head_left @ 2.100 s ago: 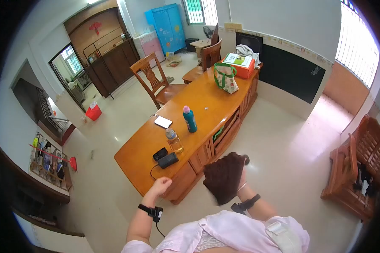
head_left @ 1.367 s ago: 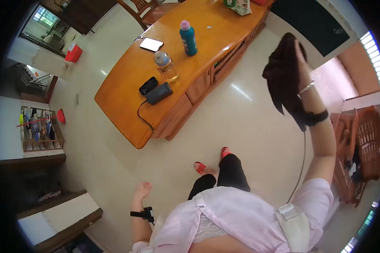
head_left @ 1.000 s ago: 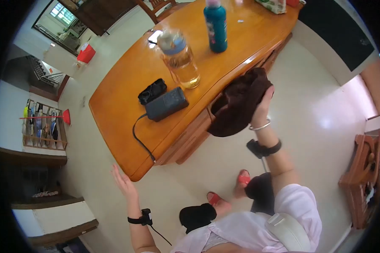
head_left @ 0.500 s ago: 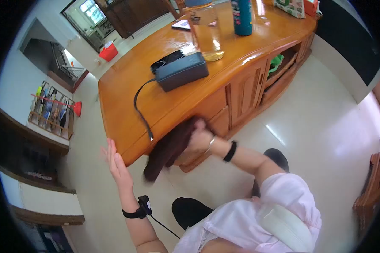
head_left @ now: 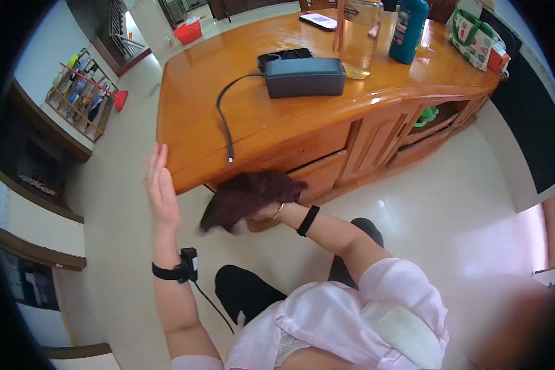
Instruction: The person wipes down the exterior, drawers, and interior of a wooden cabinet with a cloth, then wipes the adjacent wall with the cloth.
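My left hand [head_left: 162, 192] rests against the near left corner of the wooden table [head_left: 191, 92], fingers stretched out and holding nothing. A dark brown cloth [head_left: 246, 196] is in my right hand [head_left: 266, 213], low against the drawer front under the tabletop edge. The cloth covers most of my right fingers and its edge is blurred. Above it on the tabletop lie a black power adapter [head_left: 305, 77] with a cable [head_left: 222, 117] and a small black item [head_left: 283, 57] behind it.
A clear bottle [head_left: 359, 43], a teal bottle [head_left: 408, 31], a phone [head_left: 319, 22] and a patterned bag [head_left: 472, 40] stand or lie farther back on the table. Green material [head_left: 426, 116] shows in a cabinet opening. A red bin [head_left: 188, 32] and a rack [head_left: 80, 92] are at the left.
Both hands appear farther left and the view has tilted up, nearer the table. The cloth has come down from the table's right side to the drawer front. My left hand now touches the corner.
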Tool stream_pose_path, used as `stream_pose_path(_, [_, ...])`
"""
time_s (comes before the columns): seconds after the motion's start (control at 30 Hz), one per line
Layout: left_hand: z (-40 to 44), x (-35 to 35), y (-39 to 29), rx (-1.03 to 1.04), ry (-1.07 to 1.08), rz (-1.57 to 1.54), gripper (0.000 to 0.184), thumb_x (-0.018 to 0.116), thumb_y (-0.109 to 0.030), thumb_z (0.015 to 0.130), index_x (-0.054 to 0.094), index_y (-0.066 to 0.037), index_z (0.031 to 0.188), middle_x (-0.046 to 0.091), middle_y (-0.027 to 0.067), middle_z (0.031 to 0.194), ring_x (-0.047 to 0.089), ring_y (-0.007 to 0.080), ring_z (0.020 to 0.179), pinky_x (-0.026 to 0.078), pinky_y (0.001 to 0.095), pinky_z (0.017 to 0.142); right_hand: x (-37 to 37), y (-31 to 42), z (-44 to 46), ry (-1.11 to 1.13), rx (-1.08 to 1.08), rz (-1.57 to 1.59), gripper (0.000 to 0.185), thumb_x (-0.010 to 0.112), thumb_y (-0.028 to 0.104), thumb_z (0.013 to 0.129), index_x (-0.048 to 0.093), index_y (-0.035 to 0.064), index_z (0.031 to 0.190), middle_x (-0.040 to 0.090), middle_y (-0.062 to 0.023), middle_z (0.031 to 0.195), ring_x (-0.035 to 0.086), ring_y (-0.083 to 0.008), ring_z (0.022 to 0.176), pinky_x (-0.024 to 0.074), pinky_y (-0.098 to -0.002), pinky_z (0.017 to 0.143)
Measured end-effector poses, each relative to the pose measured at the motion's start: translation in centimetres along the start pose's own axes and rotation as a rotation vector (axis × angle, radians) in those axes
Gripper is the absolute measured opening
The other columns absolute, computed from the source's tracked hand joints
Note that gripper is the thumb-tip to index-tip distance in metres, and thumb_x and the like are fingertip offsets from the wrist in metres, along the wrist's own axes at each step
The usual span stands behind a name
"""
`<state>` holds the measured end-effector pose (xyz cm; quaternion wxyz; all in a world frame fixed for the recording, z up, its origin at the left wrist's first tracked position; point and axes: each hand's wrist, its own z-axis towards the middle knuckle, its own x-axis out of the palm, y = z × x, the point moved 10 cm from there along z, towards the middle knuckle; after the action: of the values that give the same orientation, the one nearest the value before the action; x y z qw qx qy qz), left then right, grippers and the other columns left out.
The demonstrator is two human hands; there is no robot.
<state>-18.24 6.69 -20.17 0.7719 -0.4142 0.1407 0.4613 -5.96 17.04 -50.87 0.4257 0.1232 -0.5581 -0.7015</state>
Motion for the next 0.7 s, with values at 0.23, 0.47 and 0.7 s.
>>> stream_pose_path(0.23, [-0.1,0.2,-0.1,-0.067,0.02,0.073,0.048,0.023,-0.036,0.097,0.044,-0.012,0.133,0.032,0.0075,0.143,0.012,0.0347,0.137,0.002,0.0527,0.108,-12.7,11.3,-8.2,0.556,0.651,-1.848,0.029,0.05,0.029,0.083,0.065,0.0172,0.105,0.065,-0.0075,0.093,0.055,-0.0232,0.101,0.0419,-0.0401,0.086])
stream_pose_path(0.47, [0.0,0.0,-0.9,-0.034,-0.014,0.048,0.048,0.023,-0.036,0.097,0.044,-0.011,0.132,0.031,0.0071,0.144,0.012,0.0354,0.137,0.0,0.0572,0.106,-7.0,10.0,-5.5,0.364,0.3,-1.94,0.037,0.048,0.036,0.086,0.058,0.0143,0.114,0.058,-0.0092,0.111,0.05,-0.0254,0.11,0.0381,-0.039,0.092])
stream_pose_path(0.7, [0.3,-0.2,-1.1,0.027,0.001,0.093,0.045,0.025,-0.031,0.097,0.046,-0.01,0.13,0.037,0.0097,0.14,0.017,0.0373,0.135,0.005,0.0513,0.108,4.0,2.7,-4.0,0.397,0.572,-1.052,0.048,0.047,0.044,0.088,0.051,0.0114,0.123,0.05,-0.0109,0.129,0.045,-0.0276,0.119,0.0343,-0.0378,0.098])
